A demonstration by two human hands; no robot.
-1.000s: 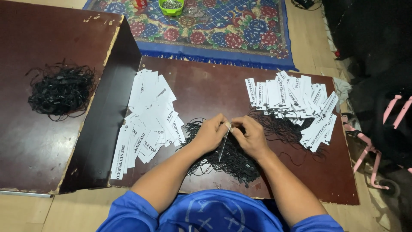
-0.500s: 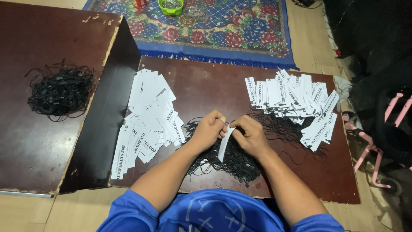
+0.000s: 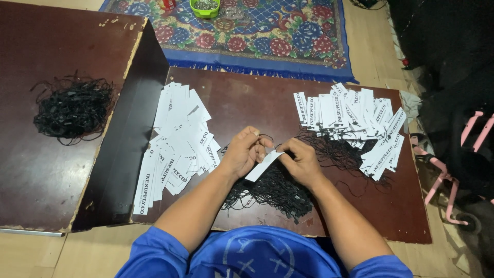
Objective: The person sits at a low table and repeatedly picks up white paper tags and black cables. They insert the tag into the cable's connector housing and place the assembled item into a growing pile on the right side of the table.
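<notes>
My left hand (image 3: 246, 152) and my right hand (image 3: 302, 160) meet over the middle of a dark brown board (image 3: 247, 98). Between them they pinch one white paper tag (image 3: 263, 164) and a thin black string loop (image 3: 267, 138) at its upper end. Under my wrists lies a pile of black strings (image 3: 272, 193). A spread of loose white tags (image 3: 177, 139) lies left of my hands. On the right is a heap of white tags with strings attached (image 3: 355, 121).
A second dark board (image 3: 51, 51) on the left carries another bundle of black strings (image 3: 72, 108). A patterned blue rug (image 3: 257, 31) with a green bowl (image 3: 205, 6) lies beyond. A pink frame (image 3: 453, 175) and dark fabric stand at the right.
The tag has tilted from nearly upright to slanting down-left between my hands. My fingers have shifted slightly at its top end. The piles have not moved.
</notes>
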